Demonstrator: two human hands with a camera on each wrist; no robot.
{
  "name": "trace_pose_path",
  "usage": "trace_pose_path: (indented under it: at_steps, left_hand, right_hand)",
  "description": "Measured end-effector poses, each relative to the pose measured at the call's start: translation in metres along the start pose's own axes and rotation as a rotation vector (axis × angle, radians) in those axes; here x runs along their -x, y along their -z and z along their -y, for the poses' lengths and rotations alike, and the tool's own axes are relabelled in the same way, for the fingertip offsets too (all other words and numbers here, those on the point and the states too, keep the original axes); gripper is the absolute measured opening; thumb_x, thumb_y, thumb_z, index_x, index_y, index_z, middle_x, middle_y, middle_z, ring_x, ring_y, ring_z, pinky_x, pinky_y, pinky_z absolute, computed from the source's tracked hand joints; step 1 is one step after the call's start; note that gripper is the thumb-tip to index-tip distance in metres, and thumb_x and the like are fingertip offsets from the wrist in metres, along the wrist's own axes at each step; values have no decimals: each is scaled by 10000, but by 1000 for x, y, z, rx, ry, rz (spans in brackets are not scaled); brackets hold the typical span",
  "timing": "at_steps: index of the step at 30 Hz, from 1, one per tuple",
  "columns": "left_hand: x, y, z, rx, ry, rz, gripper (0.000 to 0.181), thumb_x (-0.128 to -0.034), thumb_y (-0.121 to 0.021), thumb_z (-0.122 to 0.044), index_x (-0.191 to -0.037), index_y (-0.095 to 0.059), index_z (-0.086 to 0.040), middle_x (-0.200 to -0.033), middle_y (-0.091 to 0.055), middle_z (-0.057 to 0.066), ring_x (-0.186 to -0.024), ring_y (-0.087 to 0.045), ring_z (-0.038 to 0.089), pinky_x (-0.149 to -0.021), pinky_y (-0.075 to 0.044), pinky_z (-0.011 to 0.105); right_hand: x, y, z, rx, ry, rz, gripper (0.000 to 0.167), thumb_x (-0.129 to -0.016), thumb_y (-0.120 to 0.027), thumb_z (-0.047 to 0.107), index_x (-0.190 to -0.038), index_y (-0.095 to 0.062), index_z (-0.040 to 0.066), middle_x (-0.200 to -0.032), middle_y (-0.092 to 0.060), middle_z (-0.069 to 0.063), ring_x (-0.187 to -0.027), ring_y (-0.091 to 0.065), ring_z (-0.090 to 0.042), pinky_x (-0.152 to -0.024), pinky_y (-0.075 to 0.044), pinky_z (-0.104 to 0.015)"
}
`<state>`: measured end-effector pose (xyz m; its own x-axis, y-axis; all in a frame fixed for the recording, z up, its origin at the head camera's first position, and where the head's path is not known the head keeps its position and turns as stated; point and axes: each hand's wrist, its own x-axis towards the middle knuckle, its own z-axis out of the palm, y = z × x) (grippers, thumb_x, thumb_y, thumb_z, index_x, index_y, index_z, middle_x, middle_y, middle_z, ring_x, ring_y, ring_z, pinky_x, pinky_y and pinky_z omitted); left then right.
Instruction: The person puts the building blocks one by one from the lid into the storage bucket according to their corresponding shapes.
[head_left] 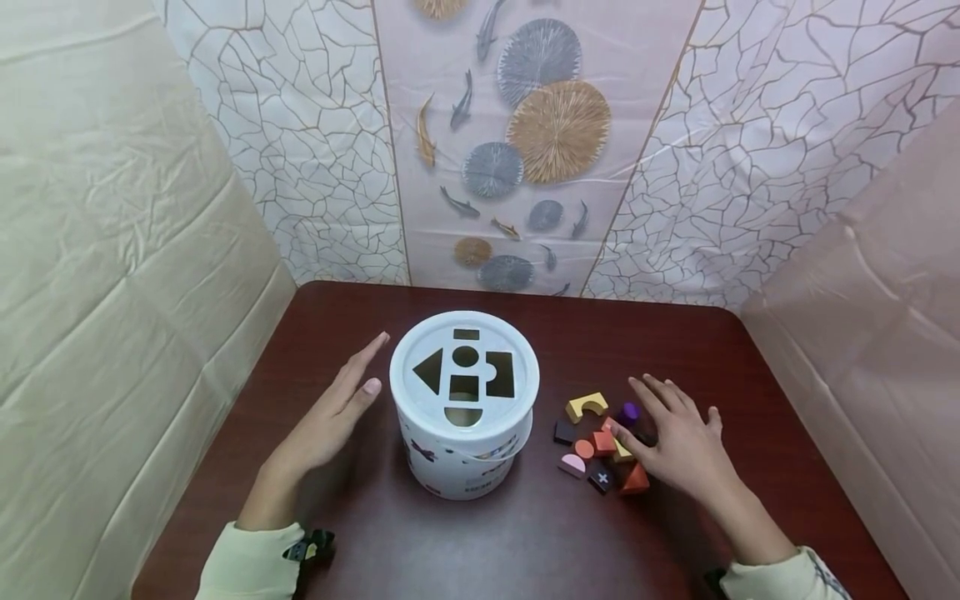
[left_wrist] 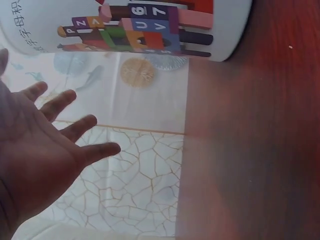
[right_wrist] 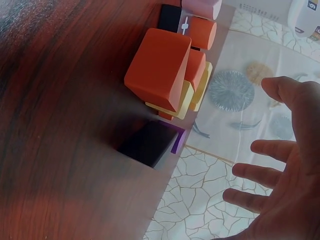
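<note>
A white shape-sorter bucket [head_left: 442, 458] stands upright on the table, its white lid [head_left: 408, 392] cut with several shaped holes. To the left of it my left hand [head_left: 326, 425] is held with fingers extended, apart from the wall; the left wrist view shows this hand [left_wrist: 40, 145] with spread fingers. My right hand [head_left: 686, 446] hovers over the right side of a small heap of blocks, fingers spread and holding nothing. Among the blocks are a yellow arch [head_left: 577, 407], a purple block [head_left: 628, 412], a pink half-round [head_left: 572, 465], a red-orange wedge [right_wrist: 157, 65] and a black block [right_wrist: 150, 142].
The dark red-brown table [head_left: 352, 542] has edges close to fabric-covered walls. Behind it hangs a patterned cloth [head_left: 502, 225] with fish and round motifs. A thin handle [head_left: 528, 433] hangs against the bucket's right side.
</note>
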<state>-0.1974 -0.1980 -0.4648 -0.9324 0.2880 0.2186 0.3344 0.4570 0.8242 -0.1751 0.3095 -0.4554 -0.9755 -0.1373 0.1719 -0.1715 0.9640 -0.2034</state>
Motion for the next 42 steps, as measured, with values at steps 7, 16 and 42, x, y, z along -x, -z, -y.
trace_pose_path:
  at_steps: [7, 16, 42]
  left_hand:
    - [-3, -1, -10, 32, -113, 29, 775, -1122, -578, -487, -1773, -164, -428, -1861, -157, -44, -1733, -125, 348, -1250, -156, 888]
    - [-5, -3, -27, 50, -140, 77, 1022, -970, -644, -800, -1776, -131, -439, -1856, -133, -76, -1730, -125, 335, -1232, -203, 892]
    - [-13, -14, -55, -62, -69, 27, 1082, -923, -821, -598, -1758, -150, -444, -1799, -281, -45, -1588, -426, 288, -1199, -478, 704]
  right_hand:
    - [0, -2, 0, -5, 4, 9, 873, -981, -782, 572, -1682, -464, 161, -1719, -439, -227, -1595, -357, -529, -1105, -165, -998]
    - [0, -4, 1, 2, 23, 3, 874, -974, -791, 557, -1675, -471, 146, -1705, -453, -235, -1581, -378, -525, -1116, -185, -985]
    - [-3, -9, -5, -19, 92, -36, 842, -964, -826, 519, -1612, -544, 61, -1607, -564, -250, -1483, -516, -523, -1169, -313, -889]
